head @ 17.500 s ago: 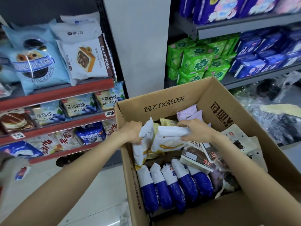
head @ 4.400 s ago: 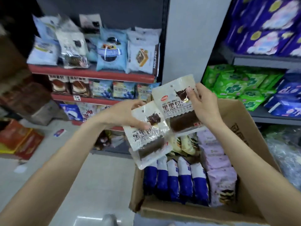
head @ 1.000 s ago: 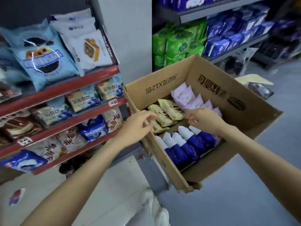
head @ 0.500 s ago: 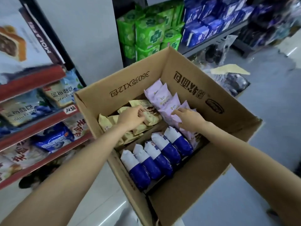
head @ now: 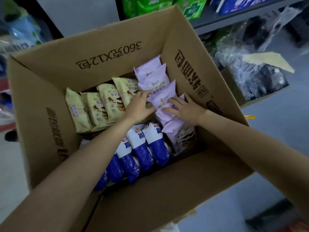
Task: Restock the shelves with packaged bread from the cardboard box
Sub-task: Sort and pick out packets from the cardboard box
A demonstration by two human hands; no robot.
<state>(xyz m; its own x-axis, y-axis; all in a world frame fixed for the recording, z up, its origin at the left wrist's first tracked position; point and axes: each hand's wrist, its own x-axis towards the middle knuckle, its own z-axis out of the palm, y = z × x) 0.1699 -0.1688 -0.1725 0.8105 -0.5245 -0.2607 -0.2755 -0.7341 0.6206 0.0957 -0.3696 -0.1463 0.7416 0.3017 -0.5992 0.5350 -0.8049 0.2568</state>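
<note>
Both hands inside cardboard box [head: 93, 52]: left hand [head: 139, 107] and right hand [head: 184, 110] flank one lilac bread packet [head: 163, 99], fingers spread and touching its edges, apparently not yet clamped. Blue-white packets [head: 142, 148] nearest, yellow packets [head: 100, 104] beyond left, green packs [head: 190, 5] on far shelf.

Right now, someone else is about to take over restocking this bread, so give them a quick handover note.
Left hand: fingers at the edge of a purple packet, grip unclear.
Right hand: spread flat on the purple packets, nothing lifted.
Cardboard box: yellow packets at the left, purple row along the right wall, blue-and-white packets nearest you.
Done: no packet is out of the box.
Left: lift out the purple packets, shelve them, then the remaining rows.
</note>
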